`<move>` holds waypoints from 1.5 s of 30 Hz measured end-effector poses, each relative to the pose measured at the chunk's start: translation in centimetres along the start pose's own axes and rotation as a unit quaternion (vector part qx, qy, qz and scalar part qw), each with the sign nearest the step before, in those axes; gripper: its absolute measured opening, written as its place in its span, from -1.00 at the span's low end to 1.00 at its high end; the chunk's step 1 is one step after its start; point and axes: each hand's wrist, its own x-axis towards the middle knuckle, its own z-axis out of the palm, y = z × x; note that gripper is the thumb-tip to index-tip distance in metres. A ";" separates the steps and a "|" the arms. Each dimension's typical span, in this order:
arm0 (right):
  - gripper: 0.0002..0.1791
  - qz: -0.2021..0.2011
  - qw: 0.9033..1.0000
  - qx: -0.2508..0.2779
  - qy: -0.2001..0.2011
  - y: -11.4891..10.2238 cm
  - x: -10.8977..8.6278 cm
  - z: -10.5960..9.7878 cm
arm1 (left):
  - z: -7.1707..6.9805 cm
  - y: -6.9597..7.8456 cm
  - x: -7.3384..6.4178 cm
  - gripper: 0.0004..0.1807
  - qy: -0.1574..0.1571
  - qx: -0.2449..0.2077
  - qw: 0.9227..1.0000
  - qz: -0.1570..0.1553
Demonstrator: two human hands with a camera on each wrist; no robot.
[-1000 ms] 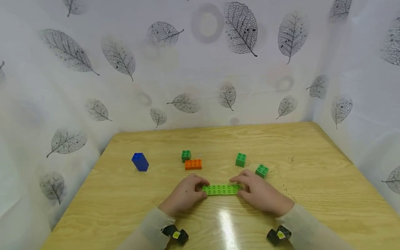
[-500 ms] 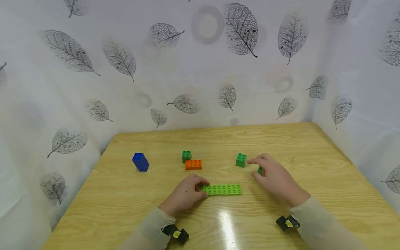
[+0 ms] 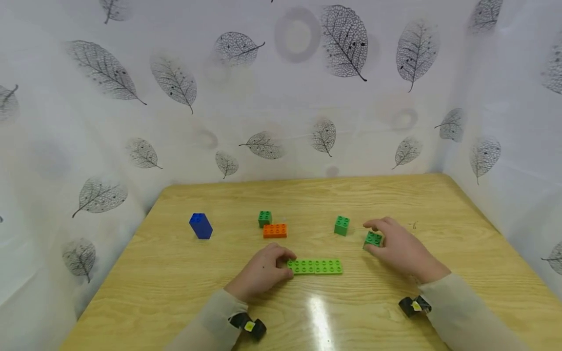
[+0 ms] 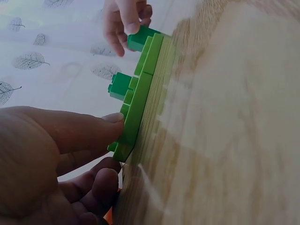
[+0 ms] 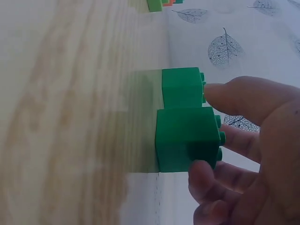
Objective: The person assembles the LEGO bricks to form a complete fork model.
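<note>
My left hand [image 3: 263, 270] pinches the left end of a lime-green building brick [image 3: 300, 266], thumb along its near side in the left wrist view. A second lime-green brick [image 3: 328, 266] lies end to end with it, forming one long strip. Around a dark green square brick [image 5: 187, 138] my right hand [image 3: 399, 248] is spread. Its index finger arches above and beyond the brick in the head view, with a gap, while the thumb lies at the front left corner. Another green brick [image 3: 342, 225] stands just left of it.
A tall blue block [image 3: 201, 226] stands at the table's left. An orange brick [image 3: 274, 231] lies in front of a third green brick [image 3: 265, 219] behind my left hand. Leaf-patterned curtain [image 3: 285, 97] surrounds the wooden table [image 3: 219, 195].
My right hand has left the right end of the lime-green strip and moved right, to the outer green brick. My left hand has stayed at the strip's left end.
</note>
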 end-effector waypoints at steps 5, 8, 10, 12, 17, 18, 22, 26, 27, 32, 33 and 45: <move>-0.38 0.006 1.000 0.004 -0.015 0.3 0.1 0.2 | -0.2 -0.1 0.0 -0.64 -0.005 -0.003 1.000 0.000; -0.42 0.019 0.999 0.016 -0.027 0.4 0.2 0.2 | -0.3 -0.1 0.0 -0.65 -0.009 0.000 1.000 0.001; -0.46 0.024 0.999 0.022 -0.032 0.4 0.2 0.3 | -0.4 -0.1 -0.1 -0.67 -0.011 0.000 1.000 0.000; -0.50 0.023 0.999 0.025 -0.035 0.4 0.2 0.3 | -0.5 -0.1 -0.1 -0.68 -0.012 0.000 1.000 0.001; -0.54 0.008 0.999 0.028 -0.030 0.3 0.3 0.5 | -0.5 0.0 -0.1 -0.70 -0.013 -0.004 1.000 0.004; -0.55 0.006 0.999 0.030 -0.028 0.2 0.3 0.5 | -0.5 0.0 -0.1 -0.70 -0.013 -0.004 1.000 0.004; -0.54 -0.007 0.999 0.044 -0.028 -0.2 0.1 0.8 | -0.5 0.0 0.0 -0.71 -0.014 -0.005 1.000 0.004; -0.52 -0.025 0.997 0.063 -0.037 -1.0 0.0 1.4 | -0.4 0.0 0.0 -0.71 -0.015 -0.004 1.000 0.004; -0.52 -0.027 0.997 0.067 -0.039 -1.2 -0.1 1.5 | -0.4 0.0 0.0 -0.71 -0.014 -0.003 1.000 0.004; -0.52 -0.050 0.995 0.080 -0.042 -2.1 -0.3 2.1 | -0.4 0.0 0.1 -0.71 -0.014 0.001 1.000 0.005; -0.53 -0.054 0.994 0.081 -0.042 -2.2 -0.3 2.2 | -0.4 0.0 0.1 -0.71 -0.013 0.002 1.000 0.005; -0.51 -0.096 0.984 0.131 -0.075 -3.9 -0.9 3.2 | -0.5 -0.1 0.0 -0.71 -0.013 -0.003 1.000 0.007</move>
